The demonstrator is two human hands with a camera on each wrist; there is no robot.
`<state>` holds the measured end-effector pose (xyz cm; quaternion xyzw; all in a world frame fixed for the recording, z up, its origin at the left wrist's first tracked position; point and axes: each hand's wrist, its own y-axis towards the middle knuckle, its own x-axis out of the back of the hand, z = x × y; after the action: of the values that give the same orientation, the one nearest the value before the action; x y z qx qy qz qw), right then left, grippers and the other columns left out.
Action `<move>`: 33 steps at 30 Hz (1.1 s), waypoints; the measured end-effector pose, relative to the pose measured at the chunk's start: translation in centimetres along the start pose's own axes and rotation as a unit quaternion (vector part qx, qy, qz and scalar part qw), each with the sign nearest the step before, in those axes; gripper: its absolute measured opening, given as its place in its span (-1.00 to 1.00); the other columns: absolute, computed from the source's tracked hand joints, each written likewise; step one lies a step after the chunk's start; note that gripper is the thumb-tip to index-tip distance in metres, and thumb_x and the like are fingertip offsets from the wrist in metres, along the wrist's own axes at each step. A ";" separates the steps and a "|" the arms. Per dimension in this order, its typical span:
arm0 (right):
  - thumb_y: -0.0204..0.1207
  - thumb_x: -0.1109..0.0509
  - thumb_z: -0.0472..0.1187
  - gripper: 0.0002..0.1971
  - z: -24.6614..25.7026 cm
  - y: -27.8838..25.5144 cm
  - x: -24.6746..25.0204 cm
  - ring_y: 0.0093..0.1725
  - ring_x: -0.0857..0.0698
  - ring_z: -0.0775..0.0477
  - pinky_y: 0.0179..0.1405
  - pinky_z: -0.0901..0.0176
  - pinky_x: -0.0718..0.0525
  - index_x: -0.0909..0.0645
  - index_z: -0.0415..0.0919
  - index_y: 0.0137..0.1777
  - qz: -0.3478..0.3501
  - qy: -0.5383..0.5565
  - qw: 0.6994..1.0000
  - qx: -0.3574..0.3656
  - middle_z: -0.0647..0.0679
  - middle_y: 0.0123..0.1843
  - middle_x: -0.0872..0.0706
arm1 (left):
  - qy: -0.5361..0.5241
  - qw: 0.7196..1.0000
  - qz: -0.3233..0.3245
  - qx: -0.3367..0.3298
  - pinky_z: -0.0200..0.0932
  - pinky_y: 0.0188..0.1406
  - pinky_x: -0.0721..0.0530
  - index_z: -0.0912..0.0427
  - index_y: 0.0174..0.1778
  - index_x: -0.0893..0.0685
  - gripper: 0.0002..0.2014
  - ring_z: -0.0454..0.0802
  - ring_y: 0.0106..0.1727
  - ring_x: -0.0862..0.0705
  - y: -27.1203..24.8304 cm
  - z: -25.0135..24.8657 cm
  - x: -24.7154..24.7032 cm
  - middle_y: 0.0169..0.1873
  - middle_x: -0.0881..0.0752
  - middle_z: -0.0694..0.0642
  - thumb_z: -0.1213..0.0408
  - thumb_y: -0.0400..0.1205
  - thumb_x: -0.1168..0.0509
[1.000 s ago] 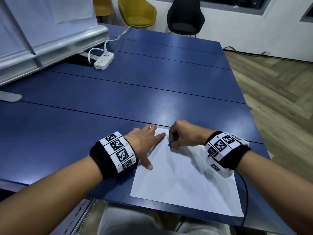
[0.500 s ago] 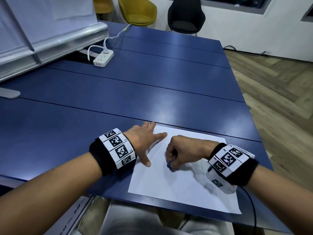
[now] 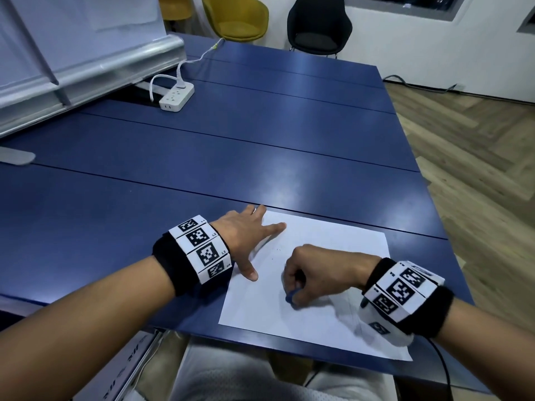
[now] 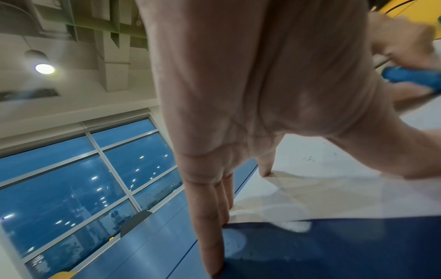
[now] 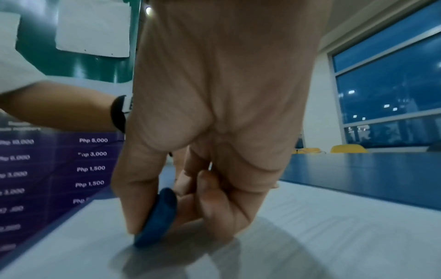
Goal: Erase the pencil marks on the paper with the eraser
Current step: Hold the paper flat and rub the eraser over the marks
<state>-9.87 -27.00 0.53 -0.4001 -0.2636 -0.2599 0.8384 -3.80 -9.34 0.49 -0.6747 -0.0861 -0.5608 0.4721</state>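
Observation:
A white sheet of paper (image 3: 324, 322) lies at the near edge of the blue table (image 3: 231, 157). My right hand (image 3: 307, 280) pinches a small blue eraser (image 3: 291, 298) (image 5: 158, 220) between thumb and fingers, its lower edge touching the paper near the sheet's middle. My left hand (image 3: 249, 238) lies flat with spread fingers (image 4: 210, 236) on the paper's upper left corner, some fingertips on the table. A few faint dark specks (image 3: 278, 250) (image 4: 310, 159) sit on the paper between the hands. The eraser (image 4: 410, 76) also shows at the right edge of the left wrist view.
A white power strip (image 3: 176, 99) with its cord lies far left on the table beside a grey board stand (image 3: 86, 79). Yellow (image 3: 234, 20) and black (image 3: 318, 24) chairs stand past the far end. The table's right edge drops to wooden floor (image 3: 477, 169).
My right hand has drawn the eraser down the paper toward me, from the top edge to the sheet's middle. The left hand has stayed on the upper left corner.

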 end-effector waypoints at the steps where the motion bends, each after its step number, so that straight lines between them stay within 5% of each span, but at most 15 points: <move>1: 0.34 -0.58 -0.24 -0.94 0.0 0.0 -0.1 -0.34 -0.69 0.21 -0.24 0.21 -0.72 -0.77 -0.17 -0.21 0.007 -0.006 1.000 0.005 0.06 -0.19 -0.85 | -0.001 1.000 0.000 0.000 -0.06 -0.05 -0.38 -0.20 0.73 0.20 0.22 0.14 0.49 -0.23 0.0 0.0 0.0 0.48 -0.21 0.19 -0.23 0.37 -0.56; 5: 0.37 -0.51 -0.28 -0.97 -0.6 0.0 0.4 -0.37 -0.71 0.23 -0.28 0.35 -0.66 -0.76 -0.23 -0.21 -0.082 0.032 0.996 -0.008 0.03 -0.26 -0.85 | -0.001 1.000 -0.003 -0.004 -0.07 -0.06 -0.35 -0.20 0.73 0.20 0.22 0.13 0.50 -0.22 0.0 0.1 -0.1 0.48 -0.21 0.19 -0.23 0.37 -0.55; 10: 0.34 -0.58 -0.25 -0.96 -0.1 -0.2 0.1 -0.33 -0.73 0.21 -0.28 0.33 -0.68 -0.79 -0.17 -0.22 0.001 0.009 1.000 -0.008 0.06 -0.23 -0.85 | 0.004 1.000 -0.004 -0.001 -0.05 -0.06 -0.34 -0.19 0.73 0.20 0.22 0.14 0.50 -0.22 0.0 0.0 0.0 0.47 -0.21 0.19 -0.24 0.37 -0.55; 14: 0.38 -0.55 -0.22 -0.95 -1.7 2.2 3.2 -0.39 -0.63 0.22 -0.33 0.30 -0.58 -0.79 -0.14 -0.28 -0.162 0.001 0.986 -0.036 0.07 -0.33 -0.80 | 0.004 1.000 -0.006 -0.004 -0.05 -0.09 -0.36 -0.19 0.73 0.16 0.21 0.13 0.48 -0.24 0.0 0.1 0.0 0.45 -0.23 0.18 -0.24 0.36 -0.56; 17: 0.41 -0.53 -0.25 -0.91 -2.5 2.9 4.3 -0.34 -0.63 0.15 -0.28 0.24 -0.57 -0.73 -0.11 -0.31 -0.219 0.010 0.974 -0.053 0.01 -0.29 -0.79 | 0.005 1.000 -0.007 -0.003 -0.04 -0.11 -0.37 -0.19 0.73 0.14 0.21 0.12 0.47 -0.24 -0.1 0.0 0.0 0.44 -0.24 0.17 -0.24 0.35 -0.56; 23: 0.31 -0.56 -0.33 -0.92 -0.8 0.8 1.6 -0.38 -0.71 0.31 -0.31 0.42 -0.61 -0.80 -0.23 -0.19 -0.002 0.015 1.000 -0.024 0.09 -0.25 -0.85 | 0.005 1.000 -0.005 0.001 -0.04 -0.06 -0.37 -0.20 0.73 0.19 0.23 0.13 0.50 -0.21 0.1 0.1 -0.1 0.48 -0.20 0.18 -0.25 0.36 -0.56; 28: 0.40 -0.55 -0.24 -0.96 -2.0 1.9 3.1 -0.48 -0.62 0.35 -0.38 0.47 -0.49 -0.78 -0.20 -0.24 -0.164 0.003 0.986 -0.028 0.19 -0.44 -0.73 | 0.004 1.000 -0.008 -0.003 -0.04 -0.08 -0.38 -0.19 0.73 0.19 0.24 0.14 0.49 -0.23 0.1 0.1 -0.2 0.46 -0.22 0.19 -0.26 0.34 -0.56; 33: 0.32 -0.59 -0.28 -0.93 -0.2 0.5 0.7 -0.36 -0.70 0.34 -0.20 0.32 -0.71 -0.80 -0.19 -0.20 0.024 -0.012 1.000 -0.012 0.14 -0.24 -0.85 | 0.007 1.000 -0.004 0.005 -0.05 -0.07 -0.37 -0.21 0.73 0.21 0.23 0.14 0.51 -0.20 0.2 0.0 -0.2 0.49 -0.19 0.19 -0.26 0.36 -0.55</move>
<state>-9.03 -27.01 0.62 -0.4195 -0.2607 -0.2387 0.8361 -3.68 -9.37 0.23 -0.6681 -0.0879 -0.5668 0.4739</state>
